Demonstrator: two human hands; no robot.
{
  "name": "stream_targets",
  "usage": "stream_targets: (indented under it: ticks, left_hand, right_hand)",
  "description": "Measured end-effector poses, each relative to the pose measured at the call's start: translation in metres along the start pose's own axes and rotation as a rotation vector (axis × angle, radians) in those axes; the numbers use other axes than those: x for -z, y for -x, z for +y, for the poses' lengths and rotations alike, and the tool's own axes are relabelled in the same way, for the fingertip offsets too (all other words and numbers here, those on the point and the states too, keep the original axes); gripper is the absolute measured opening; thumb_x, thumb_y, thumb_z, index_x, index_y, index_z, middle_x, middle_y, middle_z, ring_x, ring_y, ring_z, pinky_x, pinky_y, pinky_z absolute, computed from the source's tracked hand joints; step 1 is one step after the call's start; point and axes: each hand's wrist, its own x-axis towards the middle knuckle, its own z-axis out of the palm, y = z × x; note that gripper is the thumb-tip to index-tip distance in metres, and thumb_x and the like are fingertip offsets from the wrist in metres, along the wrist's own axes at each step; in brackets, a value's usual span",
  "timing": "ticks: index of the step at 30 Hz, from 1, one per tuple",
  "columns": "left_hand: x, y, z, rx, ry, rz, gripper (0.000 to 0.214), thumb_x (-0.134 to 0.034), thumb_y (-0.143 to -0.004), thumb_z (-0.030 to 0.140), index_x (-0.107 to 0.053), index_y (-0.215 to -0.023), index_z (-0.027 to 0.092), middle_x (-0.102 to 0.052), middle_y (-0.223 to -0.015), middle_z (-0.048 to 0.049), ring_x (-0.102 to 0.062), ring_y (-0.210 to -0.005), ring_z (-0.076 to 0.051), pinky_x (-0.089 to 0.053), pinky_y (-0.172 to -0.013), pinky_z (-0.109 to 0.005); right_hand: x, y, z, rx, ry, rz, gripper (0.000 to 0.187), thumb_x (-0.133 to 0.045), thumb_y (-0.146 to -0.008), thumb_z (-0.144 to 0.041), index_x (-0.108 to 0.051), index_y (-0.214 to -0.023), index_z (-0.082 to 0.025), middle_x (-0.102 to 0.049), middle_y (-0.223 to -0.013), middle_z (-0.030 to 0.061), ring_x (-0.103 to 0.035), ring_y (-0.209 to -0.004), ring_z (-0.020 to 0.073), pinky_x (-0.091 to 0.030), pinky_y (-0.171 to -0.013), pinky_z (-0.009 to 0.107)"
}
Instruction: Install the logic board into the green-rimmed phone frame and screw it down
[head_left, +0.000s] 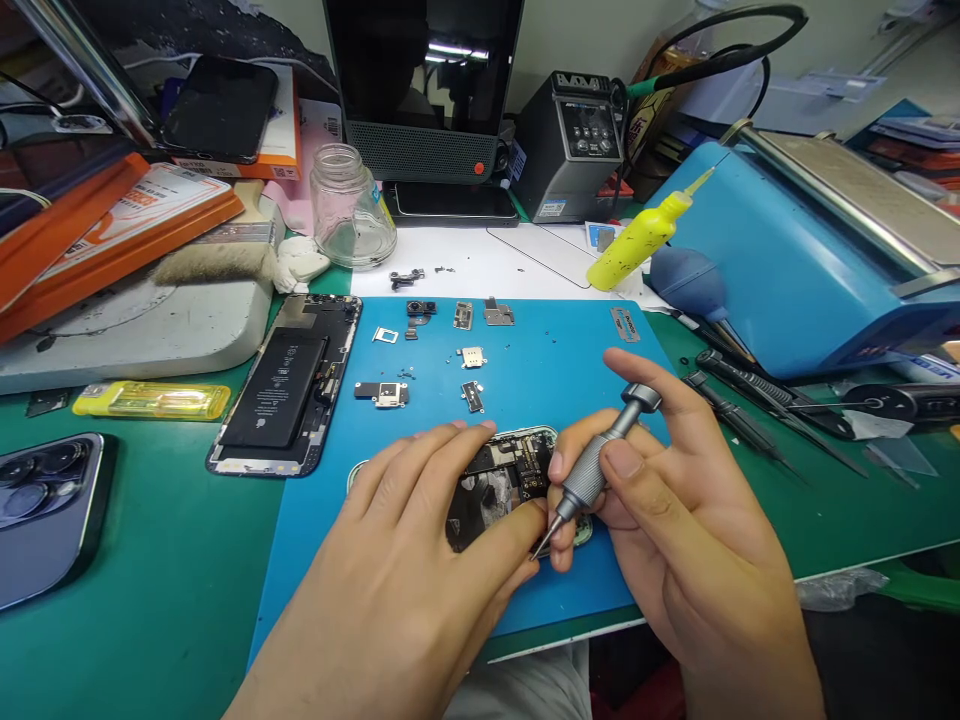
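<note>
My left hand (420,560) is wrapped over an opened phone housing (480,500), thumb and fingers gripping its edges. Part of the housing is hidden under that hand. A dark logic board (521,460) shows inside it. Between the thumb and fingers of my right hand (675,520) is a grey precision screwdriver (592,475), tilted, its tip down by the near edge of the housing and my left thumb. Whether the tip touches a screw cannot be made out. Beyond the housing lie a small metal bracket (472,397), a camera module (421,308) and a SIM tray (385,336).
A phone screen with battery (281,385) lies left of the blue mat (322,560). Further left are a yellow lighter (154,400) and another phone (49,510). A glass jar (349,205), yellow bottle (637,240) and blue machine (795,250) stand behind. Tweezers (795,410) lie right.
</note>
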Motion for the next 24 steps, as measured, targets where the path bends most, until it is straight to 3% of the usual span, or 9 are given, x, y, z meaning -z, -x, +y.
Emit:
stream_targets:
  ticks: [8, 14, 24]
  left_hand:
    - [-0.002, -0.002, 0.0, 0.003, -0.011, -0.005, 0.043, -0.058, -0.121, 0.017, -0.071, -0.157, 0.039, -0.058, -0.177, -0.0137, -0.058, -0.163, -0.034, -0.067, -0.12, -0.058]
    - [-0.001, -0.002, 0.0, -0.004, 0.001, -0.012, 0.045, -0.058, -0.121, 0.015, -0.07, -0.157, 0.039, -0.057, -0.176, -0.0138, -0.055, -0.165, -0.033, -0.066, -0.121, -0.057]
    - [-0.002, -0.001, 0.0, -0.002, -0.024, -0.014, 0.046, -0.059, -0.122, 0.017, -0.068, -0.161, 0.039, -0.054, -0.179, -0.0141, -0.052, -0.167, -0.033, -0.064, -0.123, -0.057]
  right_hand:
    - [-0.004, -0.001, 0.001, -0.006, -0.021, 0.015, 0.064, -0.088, -0.11, -0.049, -0.055, -0.164, -0.043, -0.079, -0.098, -0.0027, -0.076, -0.059, 0.0197, -0.07, -0.051, 0.034]
    - [-0.014, 0.003, -0.003, -0.044, -0.048, 0.107, 0.06, -0.09, -0.107, -0.048, -0.062, -0.16, -0.044, -0.077, -0.095, -0.0032, -0.073, -0.059, 0.0183, -0.067, -0.05, 0.032]
    - [-0.008, -0.003, 0.003, 0.021, -0.072, 0.021, 0.055, -0.089, -0.109, -0.046, -0.061, -0.157, -0.042, -0.079, -0.094, -0.0028, -0.075, -0.055, 0.0189, -0.069, -0.048, 0.032]
